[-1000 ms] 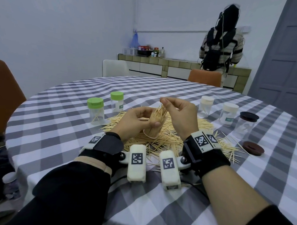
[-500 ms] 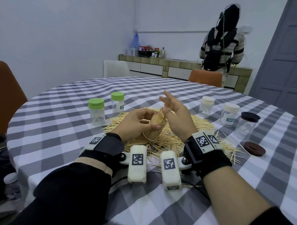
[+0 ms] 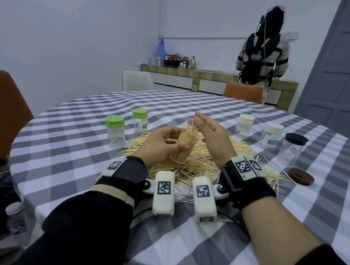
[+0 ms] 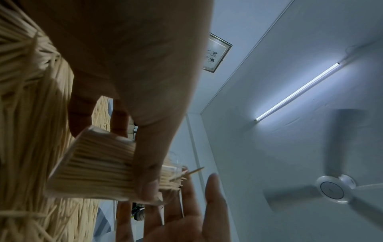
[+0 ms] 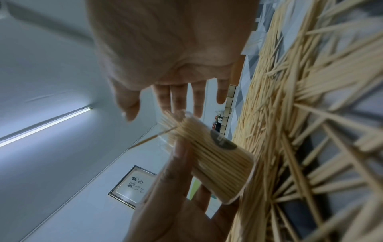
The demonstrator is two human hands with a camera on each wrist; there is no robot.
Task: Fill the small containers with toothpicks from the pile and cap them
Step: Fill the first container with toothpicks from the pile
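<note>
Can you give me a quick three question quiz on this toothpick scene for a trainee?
1. True or false: the left hand grips the container packed with toothpicks.
2. The right hand is: A) pinching toothpicks, B) open beside the container's mouth, C) holding a cap.
3. Fill in: the loose brown cap lies on the table near the ____ hand.

Key: 1 true; 2 B; 3 right.
</note>
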